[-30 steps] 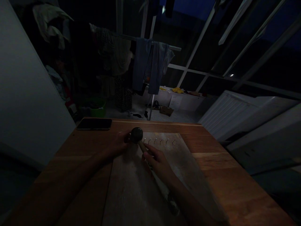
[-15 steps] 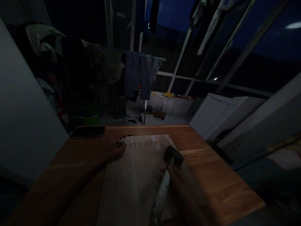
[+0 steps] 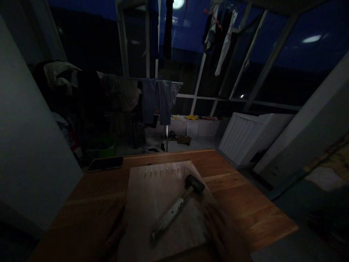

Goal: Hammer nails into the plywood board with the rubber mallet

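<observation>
A pale wooden board [image 3: 147,203] lies on a brown wooden table [image 3: 240,203]. Several nails [image 3: 163,171] stand in a row near the board's far edge. A hammer [image 3: 178,206] with a dark head and light handle rests diagonally on the board, free of both hands. My left hand [image 3: 114,233] is at the board's near left edge, dark and blurred. My right hand [image 3: 218,229] is at the board's near right edge, blurred, a short way from the hammer handle. Neither hand visibly holds anything, and the fingers are too smeared to read.
A dark phone [image 3: 105,164] lies at the table's far left corner. A grey wall panel [image 3: 29,153] stands close on the left. Beyond the table are a clothes rack with hanging garments [image 3: 156,98], a white ribbed appliance [image 3: 245,136] and dark windows.
My right hand has let go of the hammer, which now lies on the board. My left hand has left the nails and pulled back to the near edge. The view has tilted up.
</observation>
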The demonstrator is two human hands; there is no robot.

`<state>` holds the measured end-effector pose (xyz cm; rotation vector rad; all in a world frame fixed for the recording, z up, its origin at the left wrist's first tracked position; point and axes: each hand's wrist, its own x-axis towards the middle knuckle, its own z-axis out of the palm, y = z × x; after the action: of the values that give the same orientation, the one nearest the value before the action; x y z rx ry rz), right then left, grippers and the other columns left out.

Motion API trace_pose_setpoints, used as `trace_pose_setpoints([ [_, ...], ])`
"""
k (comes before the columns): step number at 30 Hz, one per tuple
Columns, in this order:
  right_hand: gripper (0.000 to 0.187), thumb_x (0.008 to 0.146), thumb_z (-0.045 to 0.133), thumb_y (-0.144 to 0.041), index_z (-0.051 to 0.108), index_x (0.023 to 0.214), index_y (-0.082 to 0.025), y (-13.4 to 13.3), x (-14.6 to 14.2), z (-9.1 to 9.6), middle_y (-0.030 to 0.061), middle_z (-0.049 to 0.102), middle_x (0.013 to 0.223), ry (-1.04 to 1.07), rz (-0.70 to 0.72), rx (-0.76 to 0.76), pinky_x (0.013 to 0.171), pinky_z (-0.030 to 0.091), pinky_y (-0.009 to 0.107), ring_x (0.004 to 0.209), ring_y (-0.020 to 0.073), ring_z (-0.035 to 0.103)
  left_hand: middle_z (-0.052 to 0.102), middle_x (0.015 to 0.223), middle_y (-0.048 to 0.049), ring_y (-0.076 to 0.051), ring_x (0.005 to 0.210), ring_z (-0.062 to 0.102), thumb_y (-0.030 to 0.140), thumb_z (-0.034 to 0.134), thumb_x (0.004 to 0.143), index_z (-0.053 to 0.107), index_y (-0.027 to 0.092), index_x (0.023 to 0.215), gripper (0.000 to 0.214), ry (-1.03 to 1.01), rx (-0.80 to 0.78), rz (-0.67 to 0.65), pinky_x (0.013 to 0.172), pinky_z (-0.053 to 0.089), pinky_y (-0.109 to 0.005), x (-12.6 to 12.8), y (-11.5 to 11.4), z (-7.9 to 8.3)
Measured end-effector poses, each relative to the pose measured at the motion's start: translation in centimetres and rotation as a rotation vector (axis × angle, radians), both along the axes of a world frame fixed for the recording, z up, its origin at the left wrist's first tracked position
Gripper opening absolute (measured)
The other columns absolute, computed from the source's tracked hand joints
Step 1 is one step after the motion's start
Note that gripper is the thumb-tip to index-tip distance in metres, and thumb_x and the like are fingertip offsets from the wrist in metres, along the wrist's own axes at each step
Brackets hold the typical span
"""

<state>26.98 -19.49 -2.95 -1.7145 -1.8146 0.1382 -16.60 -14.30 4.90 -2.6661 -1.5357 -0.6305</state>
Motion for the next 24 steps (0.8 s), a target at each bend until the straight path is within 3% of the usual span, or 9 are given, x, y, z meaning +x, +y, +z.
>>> trace_pose_setpoints([
  [2, 0.044, 0.1, 0.047, -0.04, 0.069, 0.136, -0.03, -0.2, 0.8, -2.1, 0.0095, 0.067, 0.142, -0.203, -0.023, 0.063, 0.107, 0.051, 0.053, 0.134, 0.0346, 0.058, 0.069, 0.137, -0.0017, -0.031, 0.112, 0.072, 0.035, 0.05, 0.092, 0.038, 0.043, 0.157, 0.067, -0.022, 0.07, 0.025, 0.09, 0.061, -0.045, 0.9, -1.3, -0.2],
  [5, 0.045, 0.1, 0.044, -0.033, 0.069, 0.137, -0.033, 0.3, 2.3, -3.9, 0.007, 0.069, 0.14, -0.394, -0.024, 0.14, 0.103, 0.053, 0.051, 0.132, 0.0325, 0.061, 0.072, 0.133, -0.0048, -0.033, 0.109, 0.073, 0.033, 0.052, 0.09, 0.039, 0.038, 0.158, 0.07, -0.036, 0.098, 0.077, 0.089, 0.062, -0.046, 3.1, -1.2, -2.2],
  [8, 0.045, 0.099, 0.044, -0.031, 0.07, 0.135, -0.034, 1.1, 5.1, -4.1, 0.0059, 0.07, 0.139, -0.443, -0.055, 0.147, 0.108, 0.049, 0.05, 0.133, 0.031, 0.061, 0.074, 0.129, -0.0072, -0.033, 0.111, 0.072, 0.033, 0.055, 0.088, 0.048, 0.034, 0.154, 0.066, -0.069, 0.095, 0.093, 0.091, 0.061, -0.047, 6.2, -0.2, -4.5],
  [11, 0.045, 0.099, 0.042, -0.036, 0.072, 0.132, -0.029, 1.6, 9.1, -3.3, 0.0076, 0.07, 0.139, -0.387, -0.118, 0.113, 0.112, 0.046, 0.051, 0.136, 0.0308, 0.059, 0.067, 0.14, -0.0124, -0.034, 0.125, 0.065, 0.035, 0.055, 0.09, 0.058, 0.026, 0.147, 0.058, -0.129, -0.002, 0.091, 0.101, 0.058, -0.048, 10.5, 0.3, -5.9],
  [13, 0.045, 0.099, 0.039, -0.038, 0.075, 0.122, -0.027, 1.9, 12.1, -2.5, 0.0085, 0.073, 0.132, -0.337, -0.141, 0.076, 0.113, 0.046, 0.051, 0.13, 0.0294, 0.064, 0.06, 0.147, -0.0176, -0.036, 0.134, 0.058, 0.043, 0.053, 0.091, 0.063, 0.016, 0.142, 0.058, -0.154, -0.183, 0.12, 0.11, 0.052, -0.05, 13.8, 0.4, -6.0],
  [16, 0.046, 0.096, 0.037, -0.043, 0.076, 0.115, -0.026, 2.4, 16.3, -1.0, 0.0106, 0.074, 0.129, -0.275, -0.187, 0.005, 0.11, 0.049, 0.051, 0.126, 0.0301, 0.066, 0.045, 0.16, -0.015, -0.036, 0.15, 0.038, 0.044, 0.051, 0.094, 0.053, 0.014, 0.151, 0.065, -0.175, -0.393, 0.095, 0.122, 0.036, -0.054, 18.7, 0.4, -5.3],
  [21, 0.05, 0.091, 0.037, -0.05, 0.075, 0.112, -0.027, 2.9, 21.5, 0.8, 0.0108, 0.073, 0.129, -0.187, -0.254, -0.105, 0.105, 0.054, 0.048, 0.121, 0.0322, 0.068, 0.034, 0.166, -0.0116, -0.035, 0.157, 0.024, 0.051, 0.047, 0.099, 0.04, 0.017, 0.159, 0.069, -0.197, -0.424, -0.019, 0.129, 0.018, -0.059, 23.4, 0.4, -4.2],
  [24, 0.048, 0.087, 0.042, -0.054, 0.076, 0.111, -0.029, 2.5, 22.9, 0.7, 0.0107, 0.074, 0.126, -0.185, -0.35, -0.039, 0.101, 0.056, 0.042, 0.122, 0.0312, 0.068, 0.032, 0.167, -0.0114, -0.034, 0.156, 0.025, 0.054, 0.044, 0.102, 0.045, 0.018, 0.156, 0.065, -0.193, -0.372, -0.057, 0.128, 0.019, -0.059, 24.7, -0.2, -4.3],
])
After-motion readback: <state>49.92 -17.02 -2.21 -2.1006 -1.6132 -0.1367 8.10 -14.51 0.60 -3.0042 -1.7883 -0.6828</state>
